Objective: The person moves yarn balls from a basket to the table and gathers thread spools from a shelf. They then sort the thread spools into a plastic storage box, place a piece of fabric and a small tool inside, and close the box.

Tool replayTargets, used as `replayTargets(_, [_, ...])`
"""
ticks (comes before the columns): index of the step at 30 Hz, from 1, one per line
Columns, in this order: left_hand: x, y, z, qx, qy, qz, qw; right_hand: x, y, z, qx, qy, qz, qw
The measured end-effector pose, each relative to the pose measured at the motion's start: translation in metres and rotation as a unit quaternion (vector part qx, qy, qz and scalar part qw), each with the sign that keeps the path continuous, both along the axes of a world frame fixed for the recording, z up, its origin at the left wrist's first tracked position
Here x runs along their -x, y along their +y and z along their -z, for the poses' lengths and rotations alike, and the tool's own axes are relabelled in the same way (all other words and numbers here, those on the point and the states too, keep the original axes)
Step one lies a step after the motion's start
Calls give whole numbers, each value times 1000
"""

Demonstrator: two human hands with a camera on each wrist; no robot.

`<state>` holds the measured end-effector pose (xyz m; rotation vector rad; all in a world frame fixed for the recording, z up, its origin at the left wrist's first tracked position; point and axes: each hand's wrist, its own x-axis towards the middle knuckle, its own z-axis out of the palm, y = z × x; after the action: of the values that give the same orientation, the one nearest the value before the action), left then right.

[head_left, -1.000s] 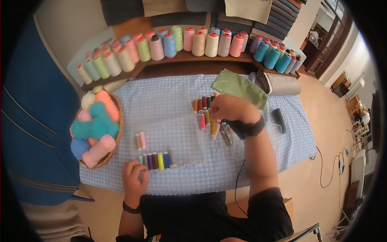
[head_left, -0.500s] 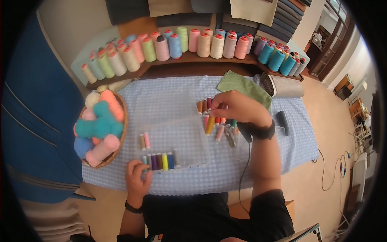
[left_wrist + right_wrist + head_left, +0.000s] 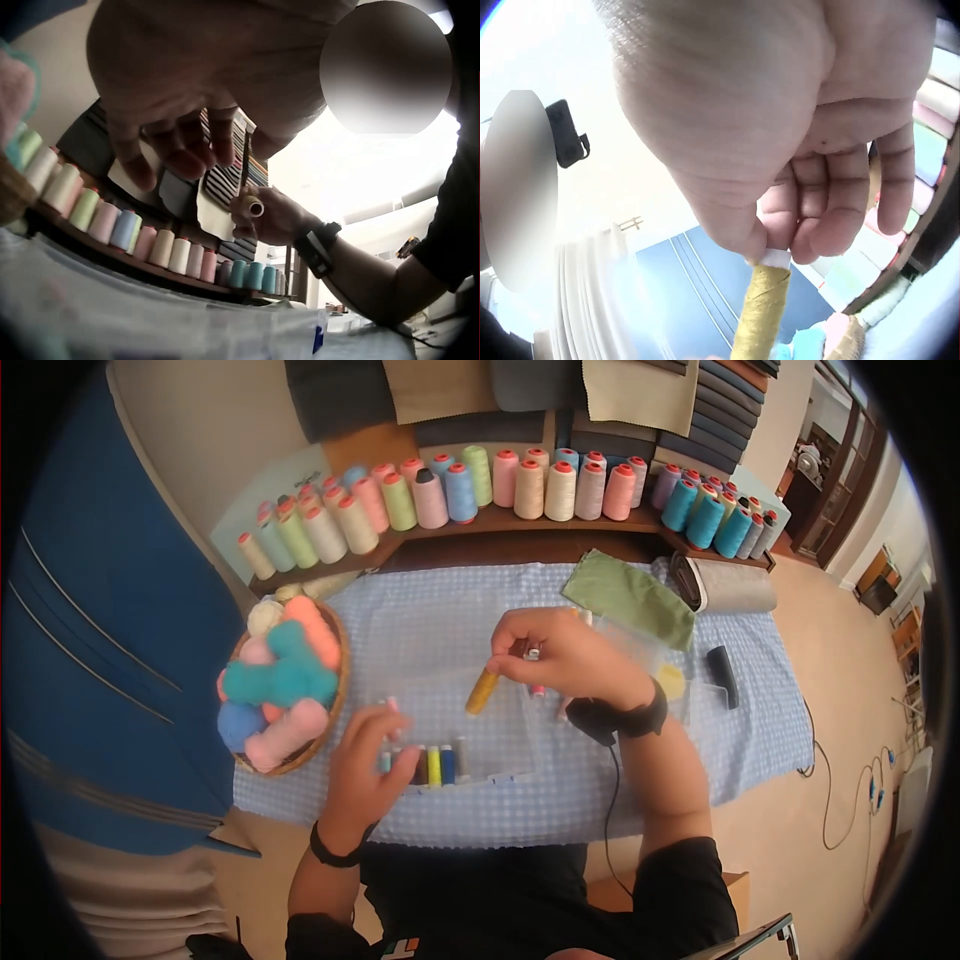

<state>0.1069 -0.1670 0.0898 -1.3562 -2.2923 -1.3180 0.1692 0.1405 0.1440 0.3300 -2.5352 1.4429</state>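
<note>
My right hand point(image 3: 570, 650) pinches a mustard-yellow thread spool point(image 3: 481, 693) by its white end between thumb and fingertips. The spool hangs tilted over the clear plastic box point(image 3: 500, 730); the right wrist view shows the yellow thread point(image 3: 760, 311) wound below the white end. My left hand point(image 3: 368, 770) hovers at the box's left side, empty, with fingers loosely bent and apart. It partly hides a row of small spools, where a bright yellow spool point(image 3: 434, 766) and a blue spool point(image 3: 448, 765) show. Other small spools lie partly hidden beneath my right hand.
A wicker basket point(image 3: 345, 685) of yarn stands at the left. Large thread cones point(image 3: 532, 490) line the shelf behind. A green cloth point(image 3: 630, 600), a grey fabric roll point(image 3: 738, 586) and a black cylindrical object point(image 3: 721, 677) lie at the right. A cable point(image 3: 612, 810) trails from my right wrist.
My right hand has lifted the mustard-yellow spool from the group at the right and carried it left over the box. My left hand has risen from the box's front corner, its fingers opening.
</note>
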Motion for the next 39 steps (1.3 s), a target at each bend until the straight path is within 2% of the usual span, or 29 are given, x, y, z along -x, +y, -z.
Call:
replayTargets(3, [1,27,-13,3,-46,5,999,2,-9,1,-7,13,-9,1000])
replayTargets(8, [0,44,-16,40,-89,11,995,2,-19,9,-7,59,-27,998])
replayTargets(11, [0,46,-10,33,-104,40,993,4,-25,13,-19,92,-71,993])
replayTargets(13, [6,44,6,28,-118,58,991,7,-28,21,-13,107,-67,992])
replayTargets(17, [14,31,24,-102,-277,74,953,4,-34,17,-16,77,-19,997])
replayTargets(19, [18,26,20,-173,-322,114,924,4,-36,20,-50,34,-76,995])
replayTargets(21, [17,23,11,-181,-350,104,913,4,-41,25,-75,-7,-130,989])
replayTargets(25, [11,21,8,-245,-412,107,871,9,-48,32,-40,34,-174,983])
replayTargets(27, [15,18,15,-249,-408,119,870,12,-49,36,-23,63,-188,980])
replayTargets(30, [17,16,20,-244,-397,128,876,8,-47,28,-12,45,-168,985])
replayTargets(34, [23,9,26,-228,-368,164,887,8,-41,23,-29,96,-150,984])
replayTargets(39, [15,10,19,-246,-354,157,889,12,-38,30,-18,142,-128,981])
